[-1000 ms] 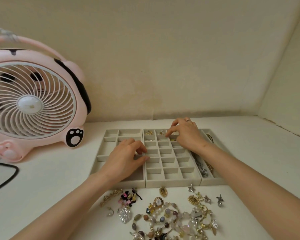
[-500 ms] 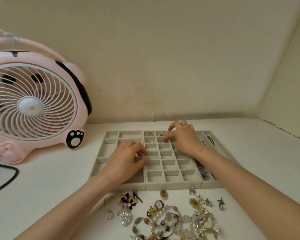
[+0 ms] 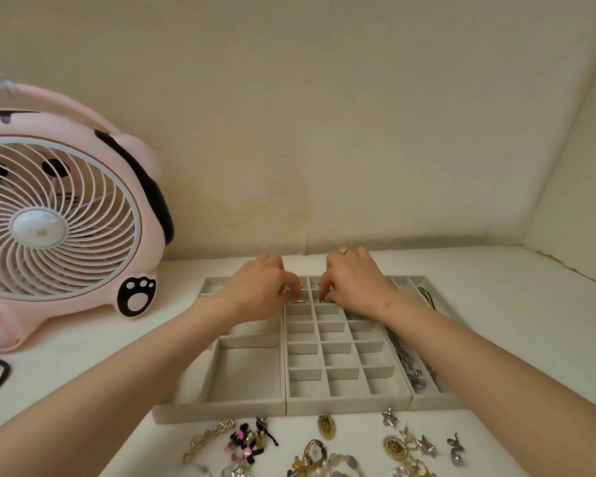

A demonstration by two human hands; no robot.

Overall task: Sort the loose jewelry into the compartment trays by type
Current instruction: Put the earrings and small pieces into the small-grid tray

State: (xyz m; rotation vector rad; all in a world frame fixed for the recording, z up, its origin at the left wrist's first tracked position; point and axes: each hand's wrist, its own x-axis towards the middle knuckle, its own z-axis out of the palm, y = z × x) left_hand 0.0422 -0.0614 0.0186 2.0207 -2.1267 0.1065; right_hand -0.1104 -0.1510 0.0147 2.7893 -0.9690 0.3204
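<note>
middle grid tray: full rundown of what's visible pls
The beige, velvet-looking middle grid tray lies flat on the white table, flush between a larger-celled tray on its left and a long-slot tray on its right. Thin dividers form three columns of small square cells. Near cells look empty; small gold pieces sit in far ones. The left hand and right hand reach into its far rows, fingers curled; any grip is unclear.

Soft, warm, even light: you see only faint shadows on the table [image 3: 83, 339] — wide-angle distortion bows the fan [image 3: 59, 222] at your left edge.
</note>
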